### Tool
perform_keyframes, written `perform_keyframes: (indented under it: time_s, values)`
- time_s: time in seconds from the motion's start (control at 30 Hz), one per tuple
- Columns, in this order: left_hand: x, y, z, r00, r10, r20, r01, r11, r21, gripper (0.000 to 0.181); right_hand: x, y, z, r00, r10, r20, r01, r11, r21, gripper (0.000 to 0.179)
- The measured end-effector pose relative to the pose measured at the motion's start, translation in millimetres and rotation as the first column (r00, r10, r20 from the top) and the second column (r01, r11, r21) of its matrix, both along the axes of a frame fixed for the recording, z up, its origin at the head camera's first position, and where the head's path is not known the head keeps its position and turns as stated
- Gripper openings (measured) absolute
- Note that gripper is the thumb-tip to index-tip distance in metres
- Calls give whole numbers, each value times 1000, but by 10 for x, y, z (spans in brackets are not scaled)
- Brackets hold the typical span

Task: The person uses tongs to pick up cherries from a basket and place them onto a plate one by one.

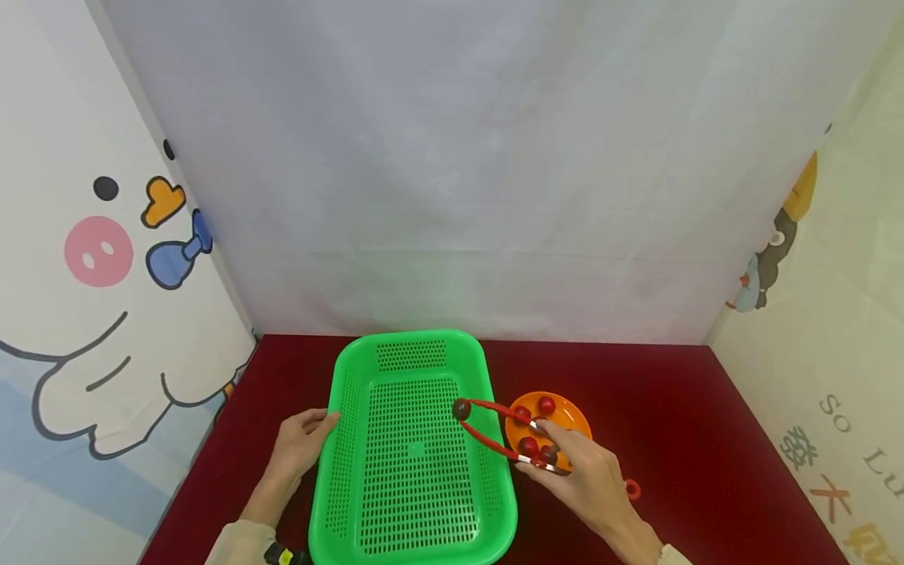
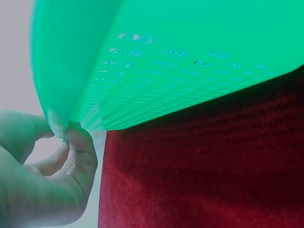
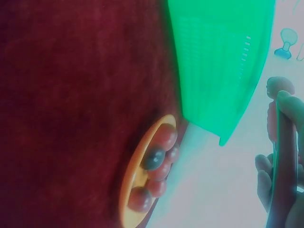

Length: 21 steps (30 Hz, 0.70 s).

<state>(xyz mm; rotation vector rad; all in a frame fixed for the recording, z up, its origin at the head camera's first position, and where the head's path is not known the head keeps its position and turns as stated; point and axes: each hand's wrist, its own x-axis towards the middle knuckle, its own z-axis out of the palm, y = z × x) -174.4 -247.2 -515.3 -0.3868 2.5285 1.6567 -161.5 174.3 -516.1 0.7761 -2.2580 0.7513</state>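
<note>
My left hand (image 1: 300,447) pinches the left rim of a green plastic basket (image 1: 503,502) with a perforated bottom; the left wrist view shows thumb and fingers (image 2: 83,147) meeting at that rim. In my right hand (image 1: 593,479) is a pair of red tongs (image 1: 497,408) with silvery middle parts. Between the tong tips sits a dark-red round fruit (image 1: 461,409), cherry-tomato-like, over the basket's right side in the head view. An orange plate (image 1: 569,411) beside the basket bears several red and dark round fruits (image 1: 547,405), partly hidden by the right hand and tongs.
A dark red cloth (image 1: 657,408) covers the table. White curtain (image 1: 452,173) closes off the back, with printed cartoon sheets (image 1: 99,329) on the left and right sides. Beside the right wrist a small red ring (image 1: 632,490) shows.
</note>
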Motion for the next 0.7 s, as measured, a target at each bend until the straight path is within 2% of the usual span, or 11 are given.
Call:
perform_keyframes:
  time_s: [0.1,0.23,0.33,0.53,0.7]
  values:
    - [3,3,-8,1000,-1,0,1,1000,-2,56,27,79,-27,999,-30,-15,30,999,-11,62]
    - [6,7,-8,1000,2,-1,-2,1000,0,56,75,188,-53,997,-72,5,72,997,-7,59]
    - [8,10,-2,1000,2,0,-2,1000,2,56,108,272,-63,995,-99,17,99,995,-8,63]
    - [13,14,12,1000,1,-1,-1,1000,7,55,146,423,-86,990,-144,-4,144,989,-13,63]
    - [20,14,13,1000,4,-2,-4,1000,11,55,175,528,-77,972,-229,41,228,973,33,68]
